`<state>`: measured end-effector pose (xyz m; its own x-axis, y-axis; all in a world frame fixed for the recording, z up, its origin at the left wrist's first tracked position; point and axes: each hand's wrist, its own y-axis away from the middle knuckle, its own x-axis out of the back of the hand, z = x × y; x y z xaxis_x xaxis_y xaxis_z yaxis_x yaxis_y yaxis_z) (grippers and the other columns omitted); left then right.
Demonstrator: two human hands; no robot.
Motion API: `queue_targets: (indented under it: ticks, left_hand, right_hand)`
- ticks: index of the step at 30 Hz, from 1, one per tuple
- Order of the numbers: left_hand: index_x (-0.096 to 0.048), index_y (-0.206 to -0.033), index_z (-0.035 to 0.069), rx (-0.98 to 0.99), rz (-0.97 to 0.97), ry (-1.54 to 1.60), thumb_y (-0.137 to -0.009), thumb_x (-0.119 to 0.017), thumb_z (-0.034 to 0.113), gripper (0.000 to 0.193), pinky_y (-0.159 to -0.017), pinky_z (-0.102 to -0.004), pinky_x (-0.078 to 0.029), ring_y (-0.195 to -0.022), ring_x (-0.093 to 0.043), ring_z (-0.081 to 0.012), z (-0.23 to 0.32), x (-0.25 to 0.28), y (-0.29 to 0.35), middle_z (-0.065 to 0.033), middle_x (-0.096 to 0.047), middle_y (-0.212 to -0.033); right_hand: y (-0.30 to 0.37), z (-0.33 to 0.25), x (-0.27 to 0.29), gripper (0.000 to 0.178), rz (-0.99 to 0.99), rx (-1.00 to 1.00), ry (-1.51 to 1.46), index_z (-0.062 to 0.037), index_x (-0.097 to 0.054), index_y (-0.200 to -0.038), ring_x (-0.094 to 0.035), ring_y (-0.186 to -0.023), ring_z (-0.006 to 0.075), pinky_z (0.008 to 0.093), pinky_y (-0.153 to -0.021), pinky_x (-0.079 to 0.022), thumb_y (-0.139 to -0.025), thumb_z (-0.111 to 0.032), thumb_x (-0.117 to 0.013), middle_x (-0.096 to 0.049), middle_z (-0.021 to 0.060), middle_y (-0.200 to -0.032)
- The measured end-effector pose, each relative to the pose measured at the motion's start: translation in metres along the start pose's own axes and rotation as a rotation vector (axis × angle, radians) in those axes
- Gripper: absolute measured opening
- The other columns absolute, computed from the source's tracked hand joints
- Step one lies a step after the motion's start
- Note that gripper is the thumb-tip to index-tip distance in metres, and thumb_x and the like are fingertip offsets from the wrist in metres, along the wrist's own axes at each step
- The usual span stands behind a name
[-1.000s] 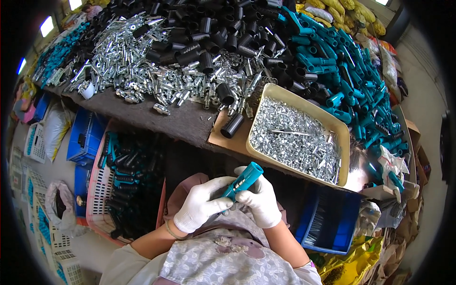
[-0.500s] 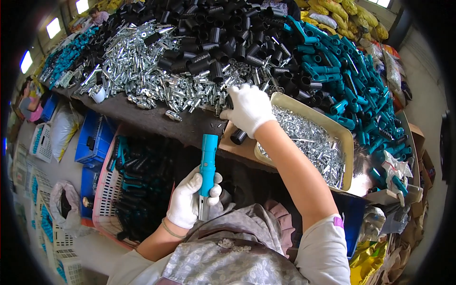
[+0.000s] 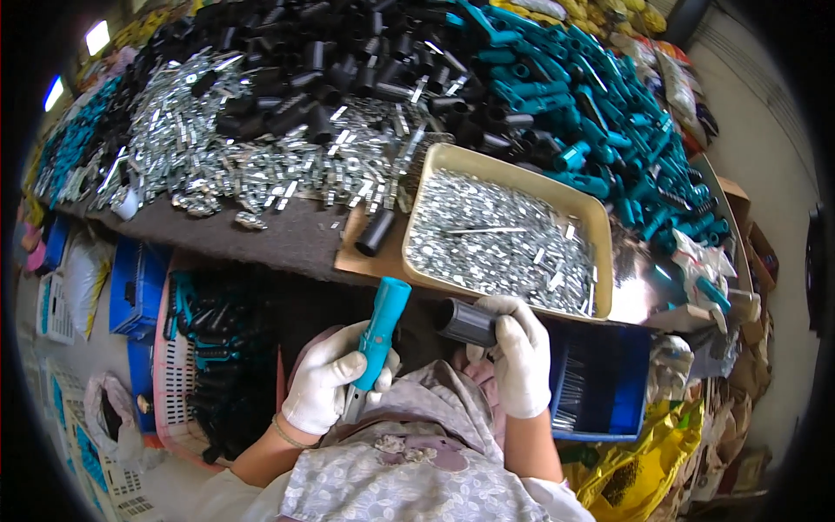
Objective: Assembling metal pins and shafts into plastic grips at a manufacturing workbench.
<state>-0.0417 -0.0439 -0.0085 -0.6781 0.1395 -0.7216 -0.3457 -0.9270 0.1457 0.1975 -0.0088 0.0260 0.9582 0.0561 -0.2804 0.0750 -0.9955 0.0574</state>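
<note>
My left hand (image 3: 327, 376), in a white glove, is closed round a teal plastic tool handle (image 3: 383, 331). A metal end sticks out below the handle toward my lap, while its open teal end tilts up and to the right. Across from it, my gloved right hand (image 3: 524, 357) grips a black ribbed sleeve (image 3: 468, 323), a hollow tube whose open end points left at the handle. A gap separates the two parts. Another black sleeve (image 3: 376, 231) lies on the cardboard beside the tray.
A cream tray (image 3: 509, 300) of small metal parts stands at the table edge. Behind it are piles of metal fittings (image 3: 261, 170), black sleeves (image 3: 287, 52) and teal handles (image 3: 600, 113). A pink basket (image 3: 180, 374) sits lower left; a blue bin (image 3: 600, 383) sits lower right.
My right hand has come back from the table pile toward my lap, now with a black sleeve in it. The left hand has tilted the teal handle to the right; the view has shifted.
</note>
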Motion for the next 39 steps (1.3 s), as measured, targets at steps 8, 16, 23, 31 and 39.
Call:
queue_targets:
  ticks: [8,16,23,31,39]
  left_hand:
    - [-0.047,-0.137,-0.010,0.289,-0.064,-0.344,-0.092,-0.071,0.022,0.060,-0.069,-0.0266,-0.055,-0.086,-0.065,-0.0168,-0.013,-0.022,-0.009,-0.0120,-0.064,-0.107]
    - [-0.043,-0.141,-0.009,0.400,-0.094,-0.493,-0.092,-0.071,0.016,0.062,-0.069,-0.0257,-0.055,-0.088,-0.066,-0.0177,-0.025,-0.013,-0.001,-0.0160,-0.065,-0.110]
    - [-0.043,-0.140,-0.010,0.428,-0.110,-0.310,-0.091,-0.073,0.025,0.067,-0.070,-0.0275,-0.055,-0.087,-0.065,-0.0176,-0.028,-0.021,-0.007,-0.0151,-0.064,-0.110]
    - [-0.043,-0.136,-0.006,0.443,-0.080,-0.196,-0.087,-0.077,0.033,0.071,-0.065,-0.0305,-0.056,-0.081,-0.067,-0.0202,-0.035,-0.021,-0.012,-0.0143,-0.064,-0.105]
    - [-0.043,-0.132,-0.011,0.254,0.058,-0.353,-0.085,-0.077,0.037,0.075,-0.062,-0.0273,-0.056,-0.077,-0.066,-0.0194,-0.028,-0.037,-0.009,-0.0164,-0.064,-0.097]
  right_hand:
    - [0.009,0.003,0.033,0.018,0.228,-0.004,0.216,-0.0021,-0.064,-0.102,-0.049,-0.052,0.0029,0.0199,-0.045,-0.037,-0.101,-0.016,-0.052,-0.059,-0.0002,-0.070]
    - [0.002,0.007,0.048,0.029,0.145,0.080,0.663,0.0006,-0.066,-0.087,-0.047,-0.055,0.0104,0.0291,-0.053,-0.042,-0.097,-0.026,-0.058,-0.056,0.0037,-0.066]
    - [0.006,0.035,0.052,0.088,-0.074,-0.020,-0.263,-0.0001,-0.050,-0.130,-0.060,-0.109,0.0277,0.0422,-0.097,-0.049,-0.089,-0.077,-0.043,-0.062,0.0178,-0.118]
    - [0.015,0.040,0.027,0.074,0.008,0.071,-0.643,-0.0019,-0.032,-0.149,-0.061,-0.117,0.0300,0.0448,-0.101,-0.049,-0.092,-0.031,-0.069,-0.059,0.0194,-0.127]
    - [0.011,0.009,0.054,0.041,-0.114,0.234,0.394,-0.0012,-0.062,-0.129,-0.061,-0.113,0.0212,0.0335,-0.101,-0.046,-0.090,-0.012,-0.066,-0.066,0.0108,-0.120]
